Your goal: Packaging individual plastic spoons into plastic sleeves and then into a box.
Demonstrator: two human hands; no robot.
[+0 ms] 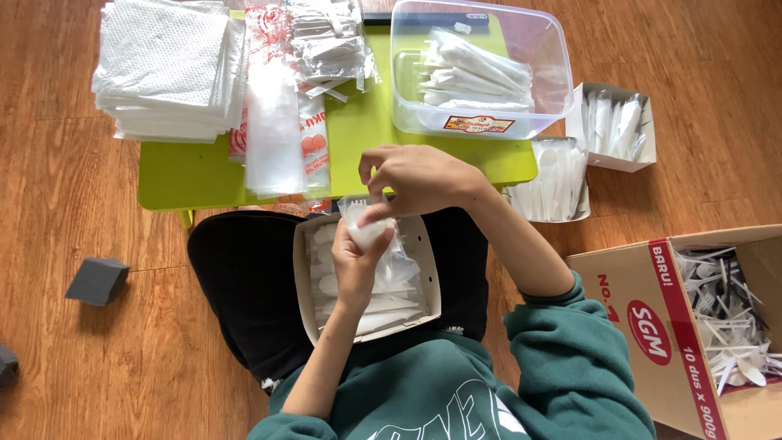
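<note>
Overhead view from my head camera as I sit on the wooden floor (57,212) with a white tray (430,281) of plastic cutlery on my lap. My left hand (356,262) rises from the tray, fingers closed around a small clear packet (364,222) that holds white plastic cutlery and what appears to be a folded napkin. My right hand (419,178) comes in from the right, just above the left, fingers curled and pinching the top of the same packet; both hands touch it, above the far end of the tray and just in front of the near edge of the green table (358,130). On the table, at far left, sits a thick stack of white napkins (167,69). Beside it lies a pile of clear sleeves (275,122), some printed in red, and behind those a heap of filled packets (326,41). At the table's right end stands a clear tub (481,69) with more wrapped sets inside. On the floor to the right of the table are two open boxes of white cutlery (615,122) and (555,179). At lower right an open carton (652,326) holds loose white forks and spoons. A grey sponge (96,279) lies on the floor at left, well apart from everything else.
</note>
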